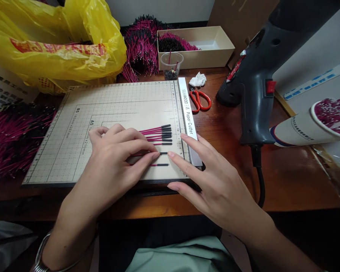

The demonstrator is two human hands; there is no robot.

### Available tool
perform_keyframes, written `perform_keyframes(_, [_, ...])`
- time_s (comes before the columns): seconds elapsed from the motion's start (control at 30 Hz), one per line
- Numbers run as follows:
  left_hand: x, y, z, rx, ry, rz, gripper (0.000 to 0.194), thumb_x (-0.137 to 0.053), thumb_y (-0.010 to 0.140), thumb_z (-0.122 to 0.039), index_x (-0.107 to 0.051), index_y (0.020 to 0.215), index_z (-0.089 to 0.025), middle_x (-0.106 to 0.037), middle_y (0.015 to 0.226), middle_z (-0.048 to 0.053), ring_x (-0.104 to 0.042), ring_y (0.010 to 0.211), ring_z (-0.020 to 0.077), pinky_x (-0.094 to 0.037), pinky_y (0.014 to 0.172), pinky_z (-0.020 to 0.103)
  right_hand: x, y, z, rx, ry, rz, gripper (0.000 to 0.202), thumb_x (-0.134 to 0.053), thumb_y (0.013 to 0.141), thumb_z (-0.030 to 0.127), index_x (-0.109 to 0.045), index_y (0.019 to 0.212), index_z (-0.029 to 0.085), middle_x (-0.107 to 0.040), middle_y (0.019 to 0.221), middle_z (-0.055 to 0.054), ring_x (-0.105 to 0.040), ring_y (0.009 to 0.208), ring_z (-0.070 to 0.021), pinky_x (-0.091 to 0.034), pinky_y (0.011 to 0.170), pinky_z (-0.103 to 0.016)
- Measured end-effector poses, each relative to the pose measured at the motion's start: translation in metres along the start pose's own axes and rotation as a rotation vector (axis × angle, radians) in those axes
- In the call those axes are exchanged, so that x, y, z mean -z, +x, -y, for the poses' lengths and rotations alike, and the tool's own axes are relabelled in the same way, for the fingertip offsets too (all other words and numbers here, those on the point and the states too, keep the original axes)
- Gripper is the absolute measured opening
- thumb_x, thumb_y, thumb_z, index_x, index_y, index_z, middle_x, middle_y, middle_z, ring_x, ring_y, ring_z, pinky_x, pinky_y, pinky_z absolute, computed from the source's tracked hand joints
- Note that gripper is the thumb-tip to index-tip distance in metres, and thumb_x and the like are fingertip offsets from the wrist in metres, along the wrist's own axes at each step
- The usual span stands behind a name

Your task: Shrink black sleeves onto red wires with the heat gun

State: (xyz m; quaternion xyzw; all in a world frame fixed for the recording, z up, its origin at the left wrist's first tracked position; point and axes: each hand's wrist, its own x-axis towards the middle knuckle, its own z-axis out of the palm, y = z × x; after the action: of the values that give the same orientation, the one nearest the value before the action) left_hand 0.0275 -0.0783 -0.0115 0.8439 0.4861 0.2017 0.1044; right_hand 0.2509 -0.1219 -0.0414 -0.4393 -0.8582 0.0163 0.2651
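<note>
Several dark-red wires (155, 138) with black sleeve ends lie side by side on the board of a paper cutter (119, 102). Over their left part rests my left hand (116, 155), its thumb and forefinger pinched on one wire (163, 153) that lies apart from the row. The other end of that wire is hidden beneath the hand. One more wire (161, 164) lies nearer the board's front edge. My right hand (209, 170) is open, fingers spread. Its forefinger tip is at the pinched wire's black end, and another finger lies over the cutter's metal rail (188, 117).
Behind the board stand a clear cup (171, 66), a cardboard box (198, 56) and a big wire bundle (144, 41). Red-handled scissors (200, 101) and a heat gun (256, 83) are at right, beside a wire-filled paper cup (303, 126). A yellow bag (102, 30) sits back left.
</note>
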Motion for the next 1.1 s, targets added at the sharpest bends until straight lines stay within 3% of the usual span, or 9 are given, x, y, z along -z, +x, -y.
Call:
perform_keyframes(0.27, [0.004, 0.0, -0.002, -0.002, 0.025, 0.019, 0.02, -0.059, 0.097, -0.034, -0.075, 0.086, -0.03, -0.075, 0.09, -0.001, -0.057, 0.082, 0.0219, -0.026, 0.082, 0.044, 0.032, 0.029, -0.015, 0.075, -0.135, 0.184, 0.06, -0.049, 0.1, 0.052, -0.058, 0.14, 0.008, -0.063, 0.135, -0.019, -0.063, 0.123, -0.0374, -0.061, 0.096, -0.058])
perform_keyframes(0.43, [0.012, 0.006, -0.002, 0.011, 0.033, -0.024, 0.025, -0.058, 0.097, -0.038, -0.075, 0.082, -0.029, -0.075, 0.086, -0.001, -0.059, 0.082, 0.0223, -0.027, 0.081, 0.043, 0.039, 0.049, -0.041, 0.178, -0.204, 0.26, 0.051, -0.038, 0.105, 0.047, -0.059, 0.138, 0.015, -0.067, 0.135, -0.013, -0.063, 0.124, -0.0326, -0.06, 0.097, -0.054])
perform_keyframes(0.63, [0.015, 0.025, -0.001, 0.004, 0.037, 0.047, 0.022, -0.063, 0.091, -0.037, -0.076, 0.076, -0.03, -0.078, 0.086, -0.001, -0.061, 0.083, 0.0223, -0.027, 0.086, 0.046, 0.038, 0.036, -0.054, 0.203, -0.165, 0.374, 0.057, -0.039, 0.104, 0.051, -0.043, 0.154, 0.024, -0.045, 0.16, -0.014, -0.051, 0.142, -0.0328, -0.061, 0.098, -0.052])
perform_keyframes(0.9, [0.008, 0.035, 0.005, 0.053, 0.033, 0.098, 0.024, -0.062, 0.091, -0.038, -0.079, 0.076, -0.03, -0.079, 0.088, 0.0, -0.066, 0.086, 0.0232, -0.031, 0.095, 0.049, 0.037, 0.026, -0.045, 0.179, -0.123, 0.414, 0.064, -0.036, 0.103, 0.057, -0.039, 0.159, 0.025, -0.034, 0.164, -0.022, -0.047, 0.146, -0.034, -0.062, 0.098, -0.048])
perform_keyframes(1.1, [0.013, 0.036, 0.007, 0.062, 0.063, 0.087, 0.024, -0.06, 0.091, -0.037, -0.078, 0.076, -0.029, -0.08, 0.09, 0.0, -0.068, 0.087, 0.0234, -0.032, 0.097, 0.05, 0.036, 0.023, -0.04, 0.152, -0.088, 0.391, 0.073, -0.059, 0.093, 0.059, -0.043, 0.157, 0.026, -0.034, 0.162, -0.027, -0.07, 0.118, -0.0364, -0.065, 0.086, -0.049])
